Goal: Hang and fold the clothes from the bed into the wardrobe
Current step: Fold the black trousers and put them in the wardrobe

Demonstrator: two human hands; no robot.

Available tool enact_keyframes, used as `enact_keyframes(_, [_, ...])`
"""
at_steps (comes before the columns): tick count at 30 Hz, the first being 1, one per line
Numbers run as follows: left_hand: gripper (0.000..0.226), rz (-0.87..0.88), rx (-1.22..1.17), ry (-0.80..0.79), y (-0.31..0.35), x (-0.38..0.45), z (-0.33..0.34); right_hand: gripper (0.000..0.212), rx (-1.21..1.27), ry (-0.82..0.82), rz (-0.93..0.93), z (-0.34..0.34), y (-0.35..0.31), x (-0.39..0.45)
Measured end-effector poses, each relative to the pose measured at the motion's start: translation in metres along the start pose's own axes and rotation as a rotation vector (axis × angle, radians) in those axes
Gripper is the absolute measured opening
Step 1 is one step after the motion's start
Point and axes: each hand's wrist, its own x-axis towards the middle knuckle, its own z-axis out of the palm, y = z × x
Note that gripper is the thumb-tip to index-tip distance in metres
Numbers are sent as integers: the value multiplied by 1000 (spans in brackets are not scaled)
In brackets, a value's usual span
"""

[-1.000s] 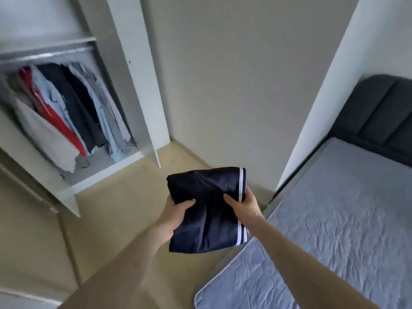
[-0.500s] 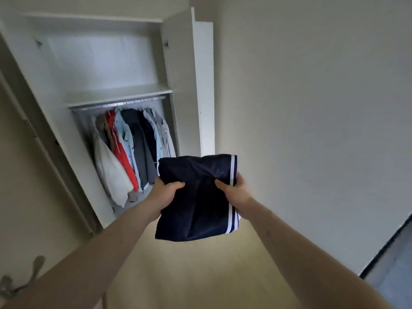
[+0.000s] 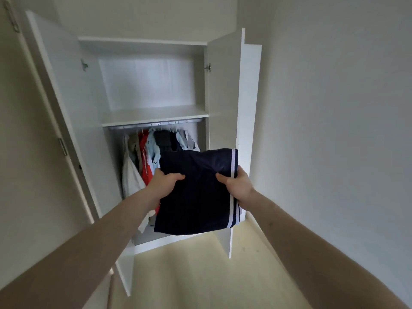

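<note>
I hold a folded dark navy garment point(image 3: 196, 197) with white side stripes out in front of me at chest height. My left hand point(image 3: 166, 182) grips its left edge, thumb on top. My right hand point(image 3: 237, 186) grips its right edge beside the stripes. Straight ahead stands the open white wardrobe point(image 3: 223, 90). Its upper shelf point(image 3: 153, 115) is bare. Below the shelf a rail point(image 3: 156, 124) carries several hanging clothes point(image 3: 148, 152) in white, red, light blue and dark colours. The garment covers the lower right part of them.
The wardrobe's left door point(image 3: 66, 103) and right door point(image 3: 247, 103) stand open toward me. A plain wall point(image 3: 334, 130) runs along the right. Light wooden floor point(image 3: 200, 275) lies between me and the wardrobe. The bed is out of view.
My view has swung left and up from the bed to face the wardrobe, which is now closer and centred. Both hands keep the same grip on the folded garment.
</note>
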Motion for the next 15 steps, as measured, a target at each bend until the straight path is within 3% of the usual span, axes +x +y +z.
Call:
enact_keyframes(8, [72,25,-27,131,44,115,-9,52,5,-132,1,26,-34,148])
enact_keyframes(15, [103,20,3,181,72,203,-52,55,12,-194,-1,85,-46,254])
